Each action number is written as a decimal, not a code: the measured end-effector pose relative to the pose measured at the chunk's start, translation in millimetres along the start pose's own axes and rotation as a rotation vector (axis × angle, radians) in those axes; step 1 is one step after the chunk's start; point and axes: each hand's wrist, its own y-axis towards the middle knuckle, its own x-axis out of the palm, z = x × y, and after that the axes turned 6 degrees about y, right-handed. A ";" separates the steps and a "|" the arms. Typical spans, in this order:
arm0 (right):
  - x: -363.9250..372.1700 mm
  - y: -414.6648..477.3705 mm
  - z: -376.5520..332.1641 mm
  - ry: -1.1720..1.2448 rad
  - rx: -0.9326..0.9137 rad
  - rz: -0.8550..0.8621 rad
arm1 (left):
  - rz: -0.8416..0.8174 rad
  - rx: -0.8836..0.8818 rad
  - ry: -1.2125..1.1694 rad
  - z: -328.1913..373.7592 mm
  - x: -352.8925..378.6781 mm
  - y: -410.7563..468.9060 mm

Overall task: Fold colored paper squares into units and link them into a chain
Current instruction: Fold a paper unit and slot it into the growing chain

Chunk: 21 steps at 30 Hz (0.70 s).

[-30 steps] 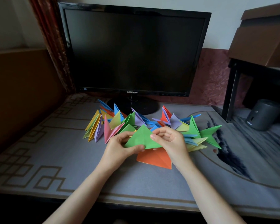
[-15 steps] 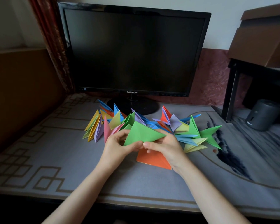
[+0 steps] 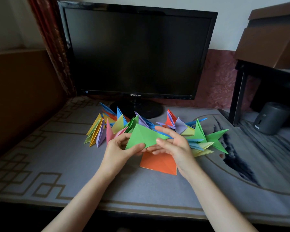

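- Above the middle of the surface [image 3: 57,164]: green folded unit [image 3: 144,136], held clear of it between both hands.
- Left hand [image 3: 119,148]: thumb pinches the unit's lower left corner, fingers curled behind.
- Right hand [image 3: 176,146]: thumb and fingers pinch the unit's right tip.
- Orange folded paper [image 3: 159,163]: flat on the surface, under the hands.
- Chain of coloured units [image 3: 199,136]: behind the hands, running left to right before the monitor [image 3: 136,52] at the back edge.

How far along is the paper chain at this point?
Done: a long multicoloured chain of folded paper units lies on the grey mat. In hand: left hand and right hand pinch a green folded paper triangle. Left: joining it, plus the orange folded paper piece lying beneath.
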 end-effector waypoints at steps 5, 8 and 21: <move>-1.1 1.5 -0.9 0.044 0.011 0.017 | 0.005 -0.009 -0.014 -0.9 -1.4 0.3; -2.5 2.6 1.2 0.074 0.015 0.029 | 0.013 -0.014 -0.015 -0.8 -2.5 0.3; -4.3 1.1 -0.2 -0.240 -0.064 0.073 | -0.078 0.035 0.217 -2.8 -2.3 -2.8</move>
